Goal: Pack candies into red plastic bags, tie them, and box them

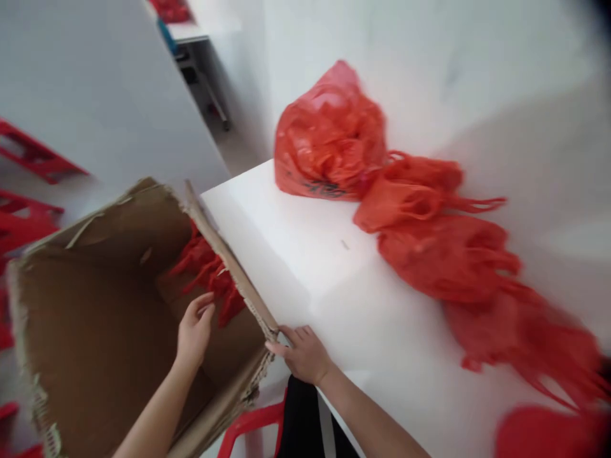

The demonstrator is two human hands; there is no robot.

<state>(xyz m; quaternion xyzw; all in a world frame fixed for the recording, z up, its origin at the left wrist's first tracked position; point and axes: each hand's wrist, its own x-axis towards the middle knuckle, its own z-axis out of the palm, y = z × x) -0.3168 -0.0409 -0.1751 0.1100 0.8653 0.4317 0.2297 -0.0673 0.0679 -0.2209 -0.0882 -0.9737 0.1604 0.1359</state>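
A large, torn-edged cardboard box stands open at the left. My left hand reaches into it with loosely bent fingers and nothing visible in them. Just beyond those fingertips, red plastic bags lie against the box's inner right side; whether the hand touches them is hard to tell. At the box's near right corner, my right hand grips the cardboard rim, thumb and fingers on either side of it.
A white table adjoins the box. On it sit a full, knotted red bag with dark print and a row of crumpled red bags along the wall. Red stools stand at left; a red frame is beside my leg.
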